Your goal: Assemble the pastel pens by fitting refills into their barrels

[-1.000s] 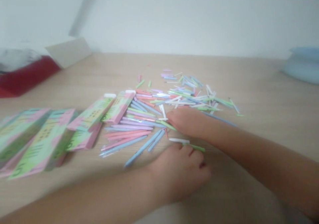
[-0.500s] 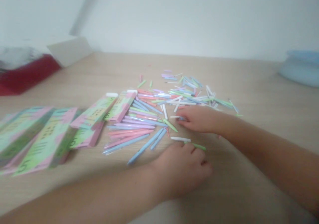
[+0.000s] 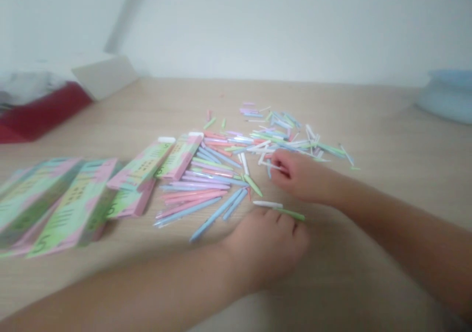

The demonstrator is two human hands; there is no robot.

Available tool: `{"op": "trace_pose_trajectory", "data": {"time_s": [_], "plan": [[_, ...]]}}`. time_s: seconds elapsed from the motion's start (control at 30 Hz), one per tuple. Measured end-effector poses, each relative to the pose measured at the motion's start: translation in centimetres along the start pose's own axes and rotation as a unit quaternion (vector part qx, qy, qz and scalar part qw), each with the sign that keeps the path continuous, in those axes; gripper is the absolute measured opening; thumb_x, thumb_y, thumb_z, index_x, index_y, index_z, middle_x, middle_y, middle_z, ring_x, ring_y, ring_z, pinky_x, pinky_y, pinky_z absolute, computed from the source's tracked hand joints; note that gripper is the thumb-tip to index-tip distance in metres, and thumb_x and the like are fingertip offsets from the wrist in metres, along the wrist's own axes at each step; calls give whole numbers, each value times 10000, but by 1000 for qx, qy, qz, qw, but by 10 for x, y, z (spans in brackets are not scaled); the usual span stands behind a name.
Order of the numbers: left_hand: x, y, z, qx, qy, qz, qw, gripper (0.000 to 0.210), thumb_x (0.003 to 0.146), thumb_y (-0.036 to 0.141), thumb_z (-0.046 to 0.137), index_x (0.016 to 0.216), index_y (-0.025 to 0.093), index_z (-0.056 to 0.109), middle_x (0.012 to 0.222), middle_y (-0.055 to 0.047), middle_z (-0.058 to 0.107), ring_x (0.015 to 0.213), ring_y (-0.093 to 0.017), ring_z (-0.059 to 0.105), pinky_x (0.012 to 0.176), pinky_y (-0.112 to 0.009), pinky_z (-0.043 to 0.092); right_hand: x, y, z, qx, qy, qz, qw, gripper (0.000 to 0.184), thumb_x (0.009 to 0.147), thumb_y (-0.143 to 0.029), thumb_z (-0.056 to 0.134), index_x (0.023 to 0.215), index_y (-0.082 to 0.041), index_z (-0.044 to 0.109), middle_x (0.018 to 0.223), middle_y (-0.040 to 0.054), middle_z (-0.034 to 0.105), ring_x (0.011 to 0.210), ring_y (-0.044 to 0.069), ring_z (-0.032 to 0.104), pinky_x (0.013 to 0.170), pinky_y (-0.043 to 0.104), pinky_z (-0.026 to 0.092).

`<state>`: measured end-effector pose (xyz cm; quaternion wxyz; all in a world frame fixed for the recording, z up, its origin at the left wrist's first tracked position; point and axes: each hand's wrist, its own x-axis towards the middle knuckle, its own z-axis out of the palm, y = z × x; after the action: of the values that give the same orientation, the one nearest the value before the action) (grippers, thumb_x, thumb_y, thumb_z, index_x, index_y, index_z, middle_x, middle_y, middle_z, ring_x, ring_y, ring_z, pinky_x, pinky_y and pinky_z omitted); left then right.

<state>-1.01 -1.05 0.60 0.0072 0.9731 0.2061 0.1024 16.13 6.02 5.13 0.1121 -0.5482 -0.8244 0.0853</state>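
My right hand (image 3: 303,175) is closed in a pinch above the table, with a thin white stick (image 3: 270,166) sticking out from its fingers. A short blue piece (image 3: 269,168) shows just left of these fingertips. My left hand (image 3: 271,246) rests nearer to me, its fingers curled under, so whatever they hold is hidden. Just past its knuckles are a white pen-like piece (image 3: 267,204) and a green pen-like piece (image 3: 293,214). A scattered heap of pastel pen parts and thin sticks (image 3: 275,137) spreads beyond both hands. Left of it, longer pen-like sticks (image 3: 210,179) lie fanned out.
Several pastel printed boxes (image 3: 72,206) lie at the left, some overlapping. Behind them sits a red box (image 3: 47,108) with a pale flap (image 3: 105,76). A light-blue object (image 3: 446,96) stands at the far right. A white wall (image 3: 280,32) bounds the wooden table (image 3: 391,155).
My right hand has drawn slightly right, and its fingers now show the thin white stick between them. My left hand has barely moved.
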Motion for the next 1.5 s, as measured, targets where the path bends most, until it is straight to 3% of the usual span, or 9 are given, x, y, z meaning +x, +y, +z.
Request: {"op": "trace_pose_trajectory", "data": {"time_s": [0.2, 0.33, 0.5, 0.8, 1.13, 1.33, 1.5], "plan": [[-1, -8, 5, 14, -4, -21, 1000, 71, 980, 180, 543, 1031, 162, 588, 904, -65, 714, 808, -239, 707, 671, -366, 559, -83, 6, 22, 202, 2, 93, 975, 258, 990, -395, 505, 782, -243, 509, 687, -31, 515, 646, 165, 477, 589, 289, 362], [-5, -14, 6, -75, 22, -82, 994, 127, 1014, 233, 486, 916, 208, 562, 817, 2, 680, 763, -184, 692, 664, -308, 507, -106, 10, 34, 305, 12, 146, 941, 216, 991, -373, 507, 816, -247, 508, 715, -33, 516, 665, 164, 483, 611, 291, 403], [-9, -18, 5, -145, 42, -106, 983, 141, 1019, 244, 475, 944, 211, 590, 819, 16, 677, 750, -141, 664, 652, -262, 457, -101, 13, 34, 379, 20, 152, 912, 195, 943, -390, 589, 827, -243, 534, 693, -41, 519, 644, 157, 475, 575, 283, 377], [-11, -19, 1, -265, 76, -158, 948, 89, 980, 215, 521, 995, 205, 608, 784, 22, 696, 716, -115, 671, 620, -211, 476, -101, 13, 35, 337, 2, 129, 933, 119, 924, -321, 601, 849, -248, 544, 689, -42, 511, 635, 156, 467, 572, 282, 384], [-11, -20, 4, -447, 53, -219, 866, 161, 1066, 340, 431, 1101, 215, 527, 748, 43, 626, 601, -92, 677, 538, -187, 509, -100, 16, 34, 400, 15, 140, 906, 181, 917, -410, 667, 860, -243, 626, 679, -35, 522, 609, 144, 460, 532, 272, 355], [-12, -22, 7, -481, 53, -253, 838, 176, 1062, 384, 453, 1112, 230, 522, 819, 26, 610, 669, -98, 642, 540, -183, 548, -100, 15, 37, 417, 19, 165, 894, 254, 879, -453, 724, 812, -239, 604, 614, -50, 478, 564, 137, 414, 489, 267, 298], [-11, -26, 10, -475, 71, -252, 840, 178, 1066, 396, 460, 1087, 233, 531, 784, 30, 621, 650, -95, 616, 540, -178, 513, -98, 10, 33, 461, 11, 178, 869, 322, 821, -507, 794, 785, -235, 624, 591, -54, 452, 547, 128, 373, 478, 270, 254]]}}
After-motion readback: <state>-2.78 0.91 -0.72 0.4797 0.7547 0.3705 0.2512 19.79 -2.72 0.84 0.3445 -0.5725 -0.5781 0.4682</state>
